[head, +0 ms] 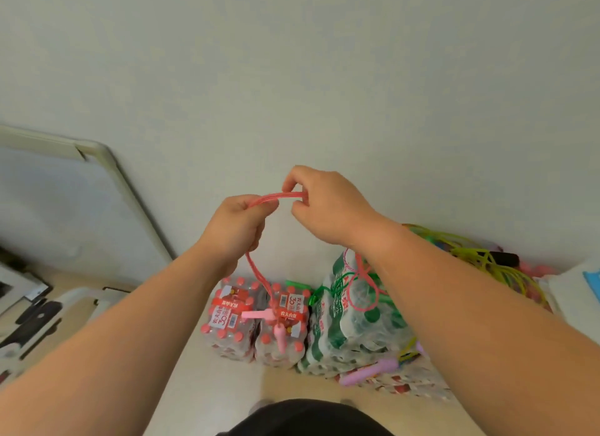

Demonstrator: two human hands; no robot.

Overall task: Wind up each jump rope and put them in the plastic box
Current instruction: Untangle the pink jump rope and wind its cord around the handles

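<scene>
Pink jump rope [279, 197] is being held up in front of a pale wall [292, 78] in the head view. Its cord is gathered into several strands that are being stretched in a short span between the two hands. The bundle is being gripped by the left hand [238, 223], whose fingers are curled tightly over the strands. From under this fist the rest of the cord is being let hang down in a long loop. The other end of the bundle is being pinched by the right hand [319, 201], just to the right and slightly higher, between the thumb and bent fingers.

Two pink handles [256, 315] are being dangled at the bottom of the hanging cord, one roughly level and one pointing down. They are seen in front of the red-capped bottle packs [227, 318], and whether the packs are being touched cannot be told. These packs are being kept on the floor [201, 387] against the wall.

Just to their right, a taller green-labelled bottle pack [354, 322] is being draped with a second pink rope [359, 270] and a green rope [313, 297]. Farther right, a tangled yellow-green rope [480, 257] is being partly hidden by the right forearm. A lilac handle [370, 372] is being rested on low packs, nearer and to the right. A whiteboard [48, 192] is being leaned against the wall at the far left.
</scene>
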